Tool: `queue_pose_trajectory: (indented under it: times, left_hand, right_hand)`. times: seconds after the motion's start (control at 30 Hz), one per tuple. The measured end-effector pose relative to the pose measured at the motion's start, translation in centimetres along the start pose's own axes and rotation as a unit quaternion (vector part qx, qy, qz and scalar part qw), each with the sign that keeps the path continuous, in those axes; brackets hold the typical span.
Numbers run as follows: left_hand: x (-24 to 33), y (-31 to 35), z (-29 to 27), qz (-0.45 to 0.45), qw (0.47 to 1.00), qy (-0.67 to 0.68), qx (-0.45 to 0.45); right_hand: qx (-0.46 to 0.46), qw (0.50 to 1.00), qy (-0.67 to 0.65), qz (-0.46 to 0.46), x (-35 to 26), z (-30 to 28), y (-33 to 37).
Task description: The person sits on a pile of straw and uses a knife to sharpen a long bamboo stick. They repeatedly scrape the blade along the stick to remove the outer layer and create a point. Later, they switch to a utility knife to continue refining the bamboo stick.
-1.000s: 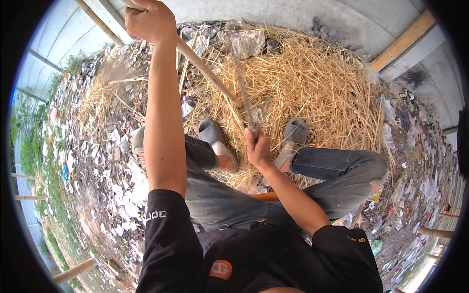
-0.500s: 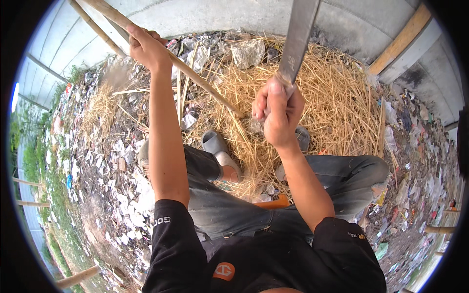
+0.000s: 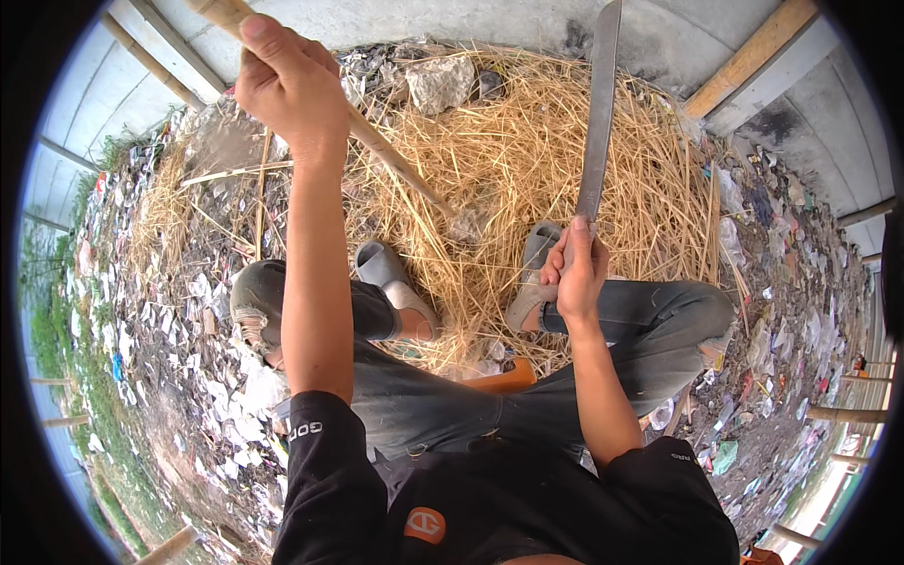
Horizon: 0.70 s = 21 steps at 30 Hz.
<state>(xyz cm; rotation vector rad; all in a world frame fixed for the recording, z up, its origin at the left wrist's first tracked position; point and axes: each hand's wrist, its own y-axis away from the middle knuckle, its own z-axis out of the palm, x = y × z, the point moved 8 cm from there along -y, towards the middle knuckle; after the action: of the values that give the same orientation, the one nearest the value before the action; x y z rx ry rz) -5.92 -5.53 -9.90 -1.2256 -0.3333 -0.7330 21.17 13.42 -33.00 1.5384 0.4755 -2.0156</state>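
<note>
My left hand (image 3: 294, 94) is closed round a bamboo pole (image 3: 400, 168), far left of centre. The pole slants from the upper left down to the straw (image 3: 640, 179), its lower end resting at or just above a small greyish patch between my feet. In my right hand (image 3: 579, 268), the fingers wrap the handle of a machete (image 3: 600, 118). Its long dark blade points away from me and upward, apart from the pole. Most of the handle is hidden by my fingers.
A pale rock (image 3: 441, 83) lies at the straw's far edge, before a grey concrete wall (image 3: 650, 56). Scraps of litter (image 3: 226, 377) cover the ground on both sides. My grey shoes (image 3: 384, 266) flank the straw. Something orange (image 3: 504, 377) lies beneath my legs.
My right hand has come down toward me and slightly right, bringing the machete with it. My left hand and the pole have shifted a little; the pole's lower end has moved slightly left.
</note>
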Motion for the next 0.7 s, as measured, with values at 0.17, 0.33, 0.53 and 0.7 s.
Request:
queue_pose_trajectory:
  times: [0.17,0.33,0.53,0.7]
  left_hand:
    - [-0.6,2.2,2.4,0.005,0.999,-0.040,-0.015]
    - [1.1,2.5,4.5,-0.016,0.999,0.013,-0.028]
    - [-0.8,4.2,6.7,-0.021,0.998,0.020,-0.059]
    - [0.0,4.7,7.9,-0.014,0.997,0.019,-0.078]
  right_hand:
    - [0.020,0.999,-0.003,0.033,2.3,-0.7,0.5]
    - [0.011,0.999,0.013,0.043,3.8,-1.7,0.9]
    - [0.008,0.997,-0.022,0.070,4.4,-1.6,1.3]
    - [0.006,0.996,-0.051,0.069,4.1,-2.3,1.7]
